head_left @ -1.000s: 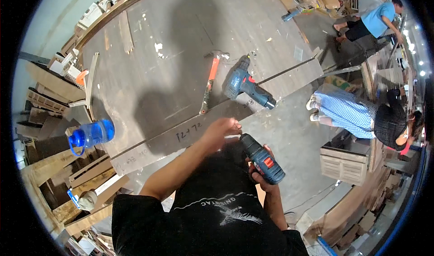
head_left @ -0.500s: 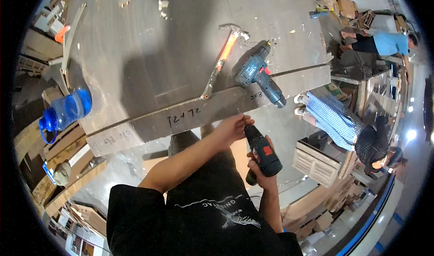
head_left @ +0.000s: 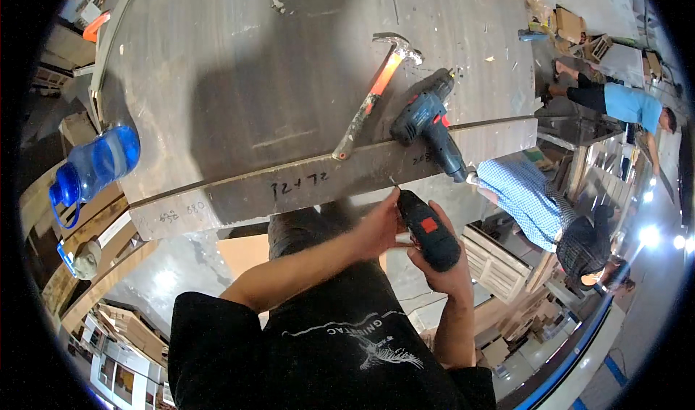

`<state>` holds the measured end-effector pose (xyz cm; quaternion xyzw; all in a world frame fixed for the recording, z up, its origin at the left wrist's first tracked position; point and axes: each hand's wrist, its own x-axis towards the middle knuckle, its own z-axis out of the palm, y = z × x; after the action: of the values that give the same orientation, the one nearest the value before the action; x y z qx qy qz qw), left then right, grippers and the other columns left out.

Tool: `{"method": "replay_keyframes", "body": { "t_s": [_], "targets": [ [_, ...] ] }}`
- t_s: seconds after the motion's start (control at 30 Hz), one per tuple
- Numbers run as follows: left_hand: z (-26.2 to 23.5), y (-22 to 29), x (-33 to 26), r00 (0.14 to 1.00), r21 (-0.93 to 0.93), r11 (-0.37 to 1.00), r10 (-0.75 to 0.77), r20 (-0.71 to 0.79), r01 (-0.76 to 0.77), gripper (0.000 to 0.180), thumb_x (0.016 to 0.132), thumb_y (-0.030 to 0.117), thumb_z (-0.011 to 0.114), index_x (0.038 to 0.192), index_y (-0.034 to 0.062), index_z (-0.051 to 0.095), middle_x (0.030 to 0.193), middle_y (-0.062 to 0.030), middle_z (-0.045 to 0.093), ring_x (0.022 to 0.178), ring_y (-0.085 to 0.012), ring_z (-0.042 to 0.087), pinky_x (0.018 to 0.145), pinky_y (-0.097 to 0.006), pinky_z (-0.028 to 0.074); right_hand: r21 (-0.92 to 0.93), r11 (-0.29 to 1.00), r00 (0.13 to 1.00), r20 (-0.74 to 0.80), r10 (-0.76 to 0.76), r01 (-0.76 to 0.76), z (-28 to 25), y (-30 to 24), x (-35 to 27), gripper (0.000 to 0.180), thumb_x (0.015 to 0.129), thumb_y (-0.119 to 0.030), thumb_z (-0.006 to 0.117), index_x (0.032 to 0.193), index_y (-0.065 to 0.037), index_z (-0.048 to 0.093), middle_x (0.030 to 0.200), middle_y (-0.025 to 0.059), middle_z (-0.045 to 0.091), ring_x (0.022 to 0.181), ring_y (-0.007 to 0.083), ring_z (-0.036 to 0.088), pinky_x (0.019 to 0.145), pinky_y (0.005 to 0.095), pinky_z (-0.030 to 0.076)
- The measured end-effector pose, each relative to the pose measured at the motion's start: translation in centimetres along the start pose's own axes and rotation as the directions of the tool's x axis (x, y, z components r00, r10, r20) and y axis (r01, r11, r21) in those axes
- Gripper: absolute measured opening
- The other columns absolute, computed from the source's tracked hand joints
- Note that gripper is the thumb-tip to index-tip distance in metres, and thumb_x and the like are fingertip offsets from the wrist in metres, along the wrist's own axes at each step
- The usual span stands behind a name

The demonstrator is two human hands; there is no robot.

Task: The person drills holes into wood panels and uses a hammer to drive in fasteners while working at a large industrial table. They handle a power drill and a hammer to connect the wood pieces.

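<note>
A black cordless drill (head_left: 430,229) with a red patch on its body lies across both my hands, in front of my waist. My right hand (head_left: 450,271) is closed round its grip from below; the handle is mostly hidden. My left hand (head_left: 378,225) is closed against the drill's front end, its fingertips partly behind the body. A thin bit shows at the nose, pointing toward the table edge. Beyond it, on the brown tabletop (head_left: 239,98), rest a blue-grey cordless drill (head_left: 427,116) and a claw hammer (head_left: 373,98) with an orange handle.
A strip of board (head_left: 246,193) with handwritten marks runs along the table's near edge. On the left stands a large blue water bottle (head_left: 98,165). Two people are at the right, one in a checked garment (head_left: 525,196), another in a blue shirt (head_left: 633,107). Panels and wood pieces surround the table.
The black drill has swung up and turned slightly, nose nearer the board. My left hand has shifted from the chuck tip to the drill's side. The view has also moved a little.
</note>
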<state>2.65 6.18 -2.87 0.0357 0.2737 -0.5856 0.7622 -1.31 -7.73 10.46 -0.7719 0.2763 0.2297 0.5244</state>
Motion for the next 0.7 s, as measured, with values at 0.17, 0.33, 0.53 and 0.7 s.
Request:
{"method": "replay_keyframes", "body": {
  "t_s": [0.17, 0.33, 0.53, 0.7],
  "targets": [
    [4.2, -1.0, -2.5, 0.997, 0.013, 0.999, -0.042, 0.066, 0.041, 0.071, 0.093, 0.066, 0.044, 0.14, 0.0136, 0.042, 0.132, -0.0084, 0.056, 0.127, -0.0275, 0.051, 0.104, -0.05, 0.044, -0.191, 0.981, 0.996, 0.086, 0.031, -0.014, -0.3, -3.5, 1.2, 0.085, 0.076, -0.015, 0.079, 0.149, -0.009, 0.036, 0.114, 0.0118, 0.067, 0.105, 0.0177, 0.063, 0.091, 0.0333, 0.049],
    [5.2, -2.6, -1.6, 0.999, 0.072, 0.997, 0.009, -0.044, -0.006, 0.073, 0.089, 0.073, 0.045, 0.132, 0.0145, 0.053, 0.131, -0.005, 0.057, 0.119, -0.0168, 0.055, 0.104, -0.037, 0.04, -0.164, 0.986, 1.0, 0.022, -0.006, 0.009, 0.5, -2.2, 0.6, 0.088, 0.074, -0.021, 0.082, 0.149, -0.014, 0.036, 0.117, 0.018, 0.068, 0.112, 0.0241, 0.064, 0.095, 0.0366, 0.049],
    [5.6, -2.5, -1.3, 0.992, 0.008, 0.998, 0.069, -0.109, -0.068, 0.067, 0.091, 0.07, 0.045, 0.127, 0.0134, 0.057, 0.124, -0.0043, 0.061, 0.113, -0.016, 0.059, 0.1, -0.033, 0.043, -0.186, 0.982, 0.998, 0.05, 0.042, -0.032, 0.4, -2.3, 1.4, 0.092, 0.073, -0.015, 0.083, 0.15, -0.015, 0.034, 0.12, 0.0162, 0.067, 0.113, 0.0227, 0.063, 0.096, 0.0358, 0.049],
    [5.6, -2.7, -1.0, 0.989, -0.034, 0.995, 0.087, -0.119, -0.092, 0.068, 0.091, 0.069, 0.046, 0.126, 0.0117, 0.057, 0.124, -0.0053, 0.061, 0.112, -0.0168, 0.06, 0.099, -0.033, 0.044, -0.211, 0.977, 0.995, 0.098, 0.029, -0.008, -0.2, -1.8, 1.7, 0.093, 0.073, -0.014, 0.082, 0.151, -0.016, 0.033, 0.121, 0.0157, 0.067, 0.113, 0.0206, 0.063, 0.095, 0.0354, 0.049]
  ]
}}
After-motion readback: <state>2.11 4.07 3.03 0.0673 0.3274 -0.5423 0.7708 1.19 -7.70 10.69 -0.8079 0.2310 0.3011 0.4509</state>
